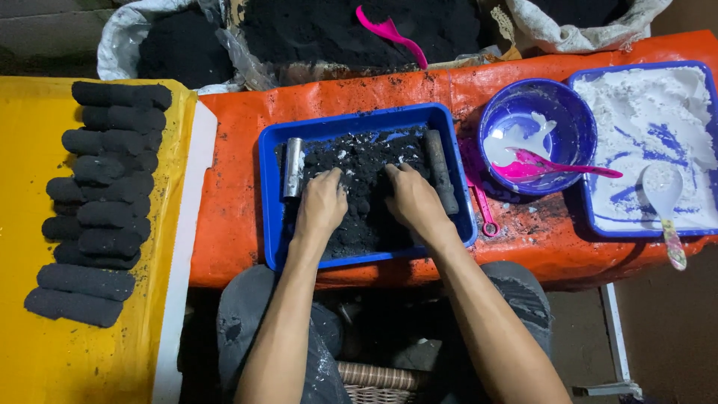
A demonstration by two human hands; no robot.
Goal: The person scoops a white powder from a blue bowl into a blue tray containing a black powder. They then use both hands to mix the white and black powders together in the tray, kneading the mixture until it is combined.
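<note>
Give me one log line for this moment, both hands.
left hand: in black mix | right hand: in black mix | blue tray

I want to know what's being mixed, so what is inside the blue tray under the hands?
The blue tray holds a black crumbly mix with white flecks and two metal tubes. The left hand and right hand press into it, hiding the mix beneath them and the tray's floor.

black crumbly powder (364, 196), heaped in blue tray (269, 187)
</note>
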